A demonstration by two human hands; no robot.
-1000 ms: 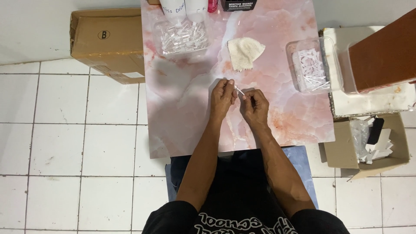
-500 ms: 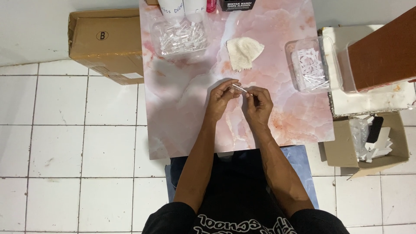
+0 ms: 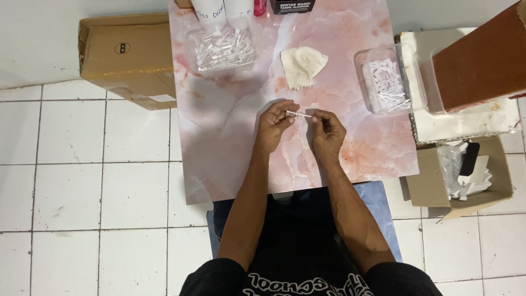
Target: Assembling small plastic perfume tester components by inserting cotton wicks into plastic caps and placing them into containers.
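Note:
Over the middle of a pink marble-patterned table (image 3: 219, 148), my left hand (image 3: 275, 125) and my right hand (image 3: 326, 131) pinch the two ends of a small thin clear tube (image 3: 298, 114). The tube lies level between the fingertips, just above the tabletop. A crumpled cream cloth (image 3: 302, 65) lies just beyond the hands. At the far left of the table stands a clear tray of small clear vials (image 3: 224, 48). A clear tub of white stick-like parts (image 3: 387, 80) sits at the right edge.
White bottles (image 3: 219, 8) and a dark box (image 3: 293, 5) stand at the table's far edge. A brown cardboard box (image 3: 127, 57) lies on the white tiled floor to the left. To the right are a white foam block (image 3: 466, 118) and an open carton of packaging (image 3: 466, 170).
Both hands have lifted slightly away from me and spread apart; the tube, held close between them before, now shows stretched out level between the fingertips.

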